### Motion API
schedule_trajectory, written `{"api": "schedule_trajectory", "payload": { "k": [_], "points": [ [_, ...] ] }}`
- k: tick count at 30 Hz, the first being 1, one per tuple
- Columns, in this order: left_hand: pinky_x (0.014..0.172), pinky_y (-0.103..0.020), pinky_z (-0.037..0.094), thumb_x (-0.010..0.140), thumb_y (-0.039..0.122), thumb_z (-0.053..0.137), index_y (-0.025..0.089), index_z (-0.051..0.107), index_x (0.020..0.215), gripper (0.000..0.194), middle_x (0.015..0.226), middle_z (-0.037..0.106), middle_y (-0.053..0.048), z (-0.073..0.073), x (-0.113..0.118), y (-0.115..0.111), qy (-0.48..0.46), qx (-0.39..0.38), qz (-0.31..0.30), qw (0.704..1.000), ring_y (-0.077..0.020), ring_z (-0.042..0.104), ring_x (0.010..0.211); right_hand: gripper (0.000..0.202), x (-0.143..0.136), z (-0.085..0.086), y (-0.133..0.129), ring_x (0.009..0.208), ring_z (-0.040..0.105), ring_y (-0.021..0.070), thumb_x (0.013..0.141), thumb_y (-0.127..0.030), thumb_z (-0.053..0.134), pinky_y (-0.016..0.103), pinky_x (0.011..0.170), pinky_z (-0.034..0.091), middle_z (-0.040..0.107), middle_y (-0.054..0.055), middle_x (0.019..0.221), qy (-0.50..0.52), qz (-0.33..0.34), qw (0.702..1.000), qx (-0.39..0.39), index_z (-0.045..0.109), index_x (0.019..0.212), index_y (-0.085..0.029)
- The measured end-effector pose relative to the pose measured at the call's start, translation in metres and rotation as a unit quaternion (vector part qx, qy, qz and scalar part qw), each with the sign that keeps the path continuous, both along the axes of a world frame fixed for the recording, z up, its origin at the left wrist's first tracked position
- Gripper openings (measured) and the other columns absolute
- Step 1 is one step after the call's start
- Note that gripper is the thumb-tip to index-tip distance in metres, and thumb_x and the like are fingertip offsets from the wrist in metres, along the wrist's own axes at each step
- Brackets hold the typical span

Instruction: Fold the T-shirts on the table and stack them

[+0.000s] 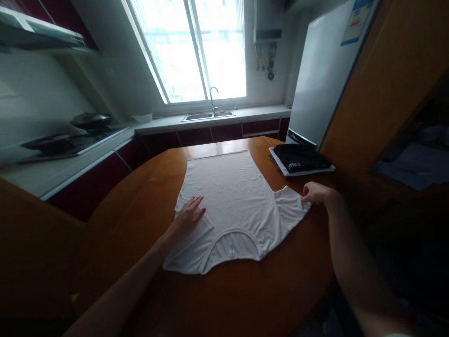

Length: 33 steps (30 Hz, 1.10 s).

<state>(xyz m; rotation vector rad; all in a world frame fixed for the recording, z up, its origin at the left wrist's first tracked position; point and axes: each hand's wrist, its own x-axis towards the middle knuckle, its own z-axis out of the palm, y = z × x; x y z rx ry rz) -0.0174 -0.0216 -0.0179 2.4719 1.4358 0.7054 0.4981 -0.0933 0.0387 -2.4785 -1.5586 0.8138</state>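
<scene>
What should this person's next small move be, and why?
Probably the right hand should fold the outstretched sleeve inward over the white shirt. It already pinches that sleeve near its end, while the opposite sleeve, at the left hand, appears folded in, so the two sides do not match.

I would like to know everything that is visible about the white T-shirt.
The white T-shirt looks like thin, soft fabric, lightly wrinkled. It lies spread on the wooden table, round neckline toward the person, hem away. A small blurred mark shows inside the neckline. The left-side sleeve is folded inward, the left hand resting there; the right hand pinches the end of the other, outstretched sleeve.
</scene>
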Motion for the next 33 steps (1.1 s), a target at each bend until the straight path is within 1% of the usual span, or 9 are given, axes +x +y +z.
{"api": "schedule_trajectory", "payload": {
  "k": [4,8,14,19,21,24,27,30,33],
  "points": [
    [0.120,-0.050,0.033,0.096,0.068,0.034,0.014,0.051,0.145,0.074,0.149,0.053,-0.014,0.007,0.002,-0.005,-0.011,-0.009,-0.009,1.000,-0.0306,0.041,0.145,0.020,0.000,0.000,-0.002,0.072,0.067,0.0178,0.063,-0.019,0.084,0.023,0.058,0.044,0.072,0.004,0.076,-0.012,0.035,0.999,0.016,0.071,0.078,-0.014],
    [0.119,-0.051,0.035,0.096,0.066,0.037,0.014,0.053,0.143,0.072,0.148,0.054,-0.016,0.012,0.005,-0.010,-0.021,-0.007,-0.022,1.000,-0.0307,0.044,0.143,0.010,-0.001,0.003,-0.005,0.071,0.067,0.0188,0.063,-0.016,0.080,0.023,0.058,0.044,0.071,0.004,0.070,0.025,0.033,0.999,0.014,0.071,0.067,-0.015],
    [0.116,-0.049,0.039,0.095,0.067,0.040,0.015,0.056,0.140,0.070,0.144,0.058,-0.015,0.027,0.010,-0.018,-0.046,-0.021,-0.033,0.998,-0.0308,0.051,0.137,0.012,-0.002,0.012,-0.014,0.072,0.066,0.0188,0.068,-0.024,0.077,0.024,0.059,0.045,0.074,0.007,0.076,0.079,0.025,0.992,0.094,0.076,0.074,-0.014],
    [0.107,-0.046,0.048,0.095,0.062,0.047,0.019,0.059,0.134,0.060,0.136,0.065,-0.012,0.048,0.018,-0.025,-0.090,-0.074,-0.060,0.991,-0.0286,0.062,0.124,0.023,-0.035,0.035,-0.012,0.074,0.066,0.0177,0.075,-0.034,0.071,0.022,0.061,0.045,0.076,0.006,0.084,0.176,0.109,0.964,0.169,0.079,0.084,-0.015],
    [0.101,-0.044,0.053,0.096,0.058,0.049,0.020,0.058,0.134,0.054,0.130,0.068,-0.011,0.057,0.027,-0.029,-0.111,-0.114,-0.085,0.984,-0.0269,0.065,0.119,0.024,-0.061,0.043,-0.008,0.073,0.065,0.0172,0.074,-0.034,0.072,0.022,0.060,0.045,0.076,0.005,0.084,0.198,0.143,0.949,0.199,0.080,0.085,-0.014],
    [0.090,-0.039,0.057,0.097,0.050,0.050,0.022,0.057,0.134,0.047,0.120,0.073,-0.009,0.067,0.050,-0.035,-0.103,-0.166,-0.129,0.972,-0.0234,0.070,0.104,0.026,-0.104,0.048,0.002,0.069,0.064,0.0155,0.074,-0.035,0.075,0.020,0.056,0.044,0.075,0.005,0.079,0.230,0.158,0.932,0.229,0.079,0.085,-0.012],
    [0.083,-0.035,0.058,0.095,0.040,0.055,0.023,0.057,0.134,0.043,0.115,0.073,-0.008,0.070,0.077,-0.040,-0.070,-0.165,-0.178,0.968,-0.0204,0.071,0.094,0.029,-0.131,0.043,0.014,0.063,0.063,0.0141,0.076,-0.039,0.077,0.020,0.051,0.044,0.074,0.007,0.073,0.283,0.176,0.926,0.177,0.079,0.085,-0.011],
    [0.089,-0.036,0.055,0.092,0.031,0.061,0.023,0.059,0.131,0.040,0.117,0.071,-0.007,0.065,0.102,-0.042,-0.018,-0.104,-0.238,0.965,-0.0208,0.067,0.100,0.024,-0.131,0.035,0.032,0.060,0.064,0.0134,0.079,-0.034,0.076,0.019,0.049,0.044,0.074,0.008,0.073,0.287,0.178,0.929,0.150,0.078,0.084,-0.011],
    [0.096,-0.035,0.051,0.091,0.025,0.066,0.024,0.062,0.129,0.038,0.121,0.067,-0.008,0.061,0.121,-0.038,0.049,-0.029,-0.301,0.952,-0.0220,0.062,0.110,0.014,-0.113,0.025,0.053,0.063,0.063,0.0128,0.082,-0.021,0.071,0.019,0.053,0.044,0.075,0.008,0.075,0.190,0.137,0.947,0.220,0.078,0.086,-0.010]
  ]
}}
